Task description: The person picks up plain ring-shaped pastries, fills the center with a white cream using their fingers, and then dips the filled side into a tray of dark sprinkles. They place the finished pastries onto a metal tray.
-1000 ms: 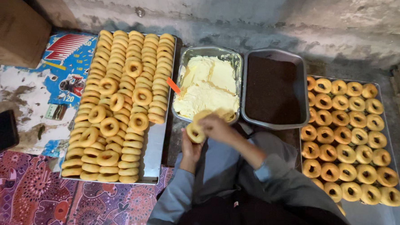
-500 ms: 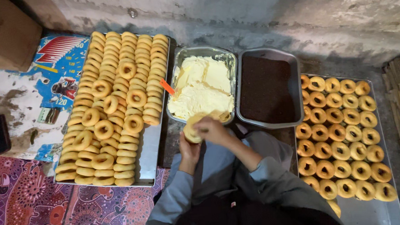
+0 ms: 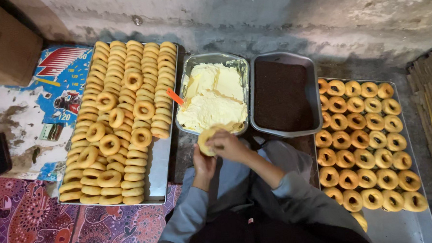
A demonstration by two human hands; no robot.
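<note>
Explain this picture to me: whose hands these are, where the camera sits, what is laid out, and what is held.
The camera sits on a person's head, looking down at their own two hands. The left hand holds a ring-shaped biscuit, and the right hand touches it from above. Ahead are a tin of pale cream and a tin of dark brown filling. On the left, a tray carries stacked plain rings; on the right, another tray holds rings lying flat in rows.

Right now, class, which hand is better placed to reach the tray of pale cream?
Probably the right hand: it lies over the ring pastry right by the cream tray near rim. The left hand sits lower, cupping the pastry from beneath.
</note>
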